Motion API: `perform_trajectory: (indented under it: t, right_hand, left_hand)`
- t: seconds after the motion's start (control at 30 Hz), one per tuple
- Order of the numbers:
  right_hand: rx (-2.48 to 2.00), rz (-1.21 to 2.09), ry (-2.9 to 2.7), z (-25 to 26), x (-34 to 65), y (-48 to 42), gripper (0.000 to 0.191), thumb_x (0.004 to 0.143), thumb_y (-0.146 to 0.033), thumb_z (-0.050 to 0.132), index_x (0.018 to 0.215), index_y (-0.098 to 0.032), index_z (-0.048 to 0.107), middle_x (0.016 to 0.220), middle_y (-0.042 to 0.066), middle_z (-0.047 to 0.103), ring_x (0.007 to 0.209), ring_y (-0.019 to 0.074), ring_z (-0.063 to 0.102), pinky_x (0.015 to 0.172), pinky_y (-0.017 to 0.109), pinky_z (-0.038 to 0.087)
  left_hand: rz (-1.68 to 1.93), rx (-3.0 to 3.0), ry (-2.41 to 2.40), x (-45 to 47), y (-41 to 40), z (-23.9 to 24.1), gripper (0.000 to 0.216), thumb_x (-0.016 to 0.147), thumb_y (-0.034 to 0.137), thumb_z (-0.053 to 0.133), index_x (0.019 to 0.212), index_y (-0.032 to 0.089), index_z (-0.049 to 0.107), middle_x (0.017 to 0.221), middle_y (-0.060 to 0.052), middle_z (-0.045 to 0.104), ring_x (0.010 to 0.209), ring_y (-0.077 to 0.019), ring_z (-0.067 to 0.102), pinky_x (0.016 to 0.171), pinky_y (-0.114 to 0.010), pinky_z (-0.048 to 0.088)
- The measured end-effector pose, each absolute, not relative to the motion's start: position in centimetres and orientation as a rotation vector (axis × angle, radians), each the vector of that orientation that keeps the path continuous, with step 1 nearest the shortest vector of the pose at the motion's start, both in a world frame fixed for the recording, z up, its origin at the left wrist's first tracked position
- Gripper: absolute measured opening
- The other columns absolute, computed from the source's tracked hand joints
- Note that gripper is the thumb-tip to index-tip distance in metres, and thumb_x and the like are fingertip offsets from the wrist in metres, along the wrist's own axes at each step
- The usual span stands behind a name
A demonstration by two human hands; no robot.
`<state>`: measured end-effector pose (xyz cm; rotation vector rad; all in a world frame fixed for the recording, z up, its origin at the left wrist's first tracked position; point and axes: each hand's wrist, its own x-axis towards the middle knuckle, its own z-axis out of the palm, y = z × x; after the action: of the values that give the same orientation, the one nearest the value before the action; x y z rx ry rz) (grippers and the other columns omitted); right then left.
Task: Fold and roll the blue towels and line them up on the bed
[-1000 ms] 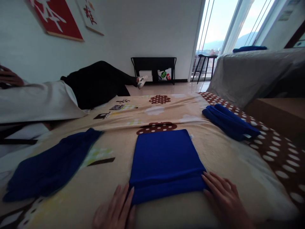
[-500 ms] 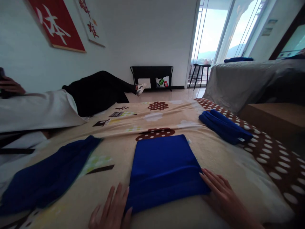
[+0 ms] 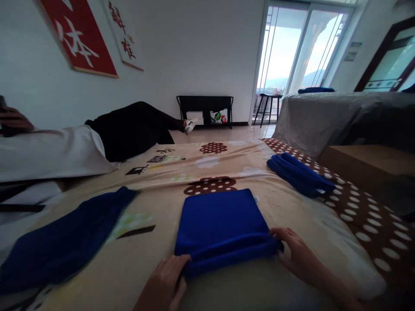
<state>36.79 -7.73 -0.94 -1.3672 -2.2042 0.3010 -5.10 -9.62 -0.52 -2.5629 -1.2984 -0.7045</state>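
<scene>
A folded blue cloth (image 3: 220, 220) lies flat on the patterned blanket (image 3: 220, 166), its near edge lifted and curled into a narrow roll. My left hand (image 3: 165, 278) pinches that edge at the near left corner, thumb under and fingers on top. At the near right corner my right hand (image 3: 293, 250) grips the same edge between thumb and fingers. Another blue cloth (image 3: 68, 237), darker and spread out loosely, lies to the left. To the right rests a bundled blue cloth (image 3: 298, 172) with a small white tag.
A person in black trousers (image 3: 132, 127) reclines along the left side, holding a dark phone-like object. Beyond the bed stand a black rack (image 3: 205, 103) and a stool (image 3: 268, 108). On the right are a plastic-covered table (image 3: 311, 116) and a brown box (image 3: 359, 162).
Both hands went from lying open at the sides of the folded cloth to gripping its near corners. The near edge is now raised and curled away from me. The view tilted up slightly.
</scene>
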Motion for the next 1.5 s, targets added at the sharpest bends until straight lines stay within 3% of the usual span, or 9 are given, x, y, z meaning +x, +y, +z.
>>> perform_trajectory:
  t: [0.13,0.23,0.4,0.6,0.7,0.87,1.13,1.3,1.5]
  right_hand:
    - [-1.462,0.141,-2.167,-2.1,35.5,-7.4,0.032,0.075,-0.008,0.047,0.101,-0.019,0.062,0.104,0.010,0.065,0.099,0.0246,0.061,0.086,0.042,0.049]
    - [-1.455,-0.269,-2.004,-2.8,31.8,-7.7,0.043,0.079,-0.006,0.044,0.117,-0.016,0.061,0.124,0.016,0.061,0.112,0.0295,0.057,0.093,0.049,0.044]
    - [-1.043,-0.261,-2.424,-2.4,27.3,-8.7,0.052,0.092,-0.017,0.046,0.144,-0.021,0.045,0.141,0.006,0.055,0.129,0.0200,0.051,0.103,0.037,0.040]
    - [-1.410,-0.409,-2.315,-3.7,34.9,-8.1,0.055,0.097,-0.042,0.053,0.147,-0.021,0.043,0.146,0.007,0.049,0.132,0.0254,0.050,0.105,0.045,0.037]
    - [-1.386,-0.401,-2.281,-3.3,33.4,-8.5,0.051,0.097,-0.037,0.052,0.145,-0.022,0.045,0.149,0.008,0.045,0.135,0.0263,0.046,0.107,0.046,0.035]
    - [-1.131,0.022,-2.503,-1.3,27.1,-8.2,0.055,0.097,-0.045,0.052,0.147,-0.024,0.043,0.144,0.005,0.053,0.132,0.0205,0.050,0.109,0.039,0.039]
    - [-1.523,-0.290,-2.214,-2.8,34.6,-6.6,0.047,0.099,-0.045,0.048,0.138,-0.020,0.055,0.143,0.011,0.052,0.134,0.0295,0.048,0.106,0.053,0.039]
    - [-1.185,-0.020,-2.491,-1.3,29.7,-7.8,0.055,0.098,-0.038,0.052,0.150,-0.028,0.039,0.150,0.004,0.045,0.137,0.0210,0.044,0.110,0.041,0.039]
    - [-1.347,-0.105,-2.448,-3.1,33.8,-7.4,0.064,0.097,-0.036,0.052,0.155,-0.030,0.027,0.152,0.003,0.041,0.138,0.0213,0.044,0.109,0.042,0.039]
  left_hand:
    - [-0.638,-2.258,-1.540,-3.9,-9.3,-1.3,0.024,0.080,0.019,0.052,0.097,0.021,0.069,0.090,-0.005,0.073,0.082,-0.0249,0.069,0.076,-0.042,0.051]
    - [-0.631,-1.966,-1.586,0.1,-9.2,-1.5,0.028,0.083,0.018,0.051,0.105,0.020,0.069,0.106,-0.011,0.071,0.095,-0.0305,0.066,0.086,-0.052,0.043]
    - [-0.740,-2.335,-1.026,4.2,-8.8,-2.3,0.034,0.093,0.017,0.045,0.121,0.017,0.063,0.120,-0.005,0.070,0.112,-0.0172,0.062,0.096,-0.031,0.041]
    - [-0.590,-2.064,-1.370,-5.5,-9.6,-3.2,0.042,0.094,0.031,0.049,0.135,0.021,0.055,0.128,-0.006,0.067,0.115,-0.0248,0.062,0.102,-0.044,0.035]
    - [-0.643,-2.018,-1.327,-4.1,-10.0,-2.1,0.051,0.089,0.020,0.051,0.140,0.020,0.050,0.135,-0.009,0.062,0.122,-0.0249,0.058,0.111,-0.048,0.027]
    - [-0.483,-2.436,-1.014,3.1,-8.1,-0.8,0.045,0.095,0.025,0.045,0.139,0.019,0.052,0.139,-0.003,0.059,0.126,-0.0143,0.056,0.097,-0.028,0.046]
    - [-0.520,-2.120,-1.457,-3.6,-7.1,-2.4,0.043,0.095,0.031,0.049,0.135,0.020,0.056,0.141,-0.010,0.056,0.129,-0.0277,0.054,0.108,-0.051,0.036]
    - [-0.398,-2.426,-0.943,2.2,-7.8,0.3,0.055,0.093,0.028,0.050,0.146,0.018,0.043,0.146,-0.003,0.052,0.132,-0.0158,0.050,0.101,-0.029,0.044]
    - [-0.422,-2.372,-1.023,-3.5,-8.0,-1.2,0.059,0.091,0.029,0.051,0.147,0.020,0.040,0.143,-0.003,0.055,0.124,-0.0154,0.057,0.096,-0.027,0.047]
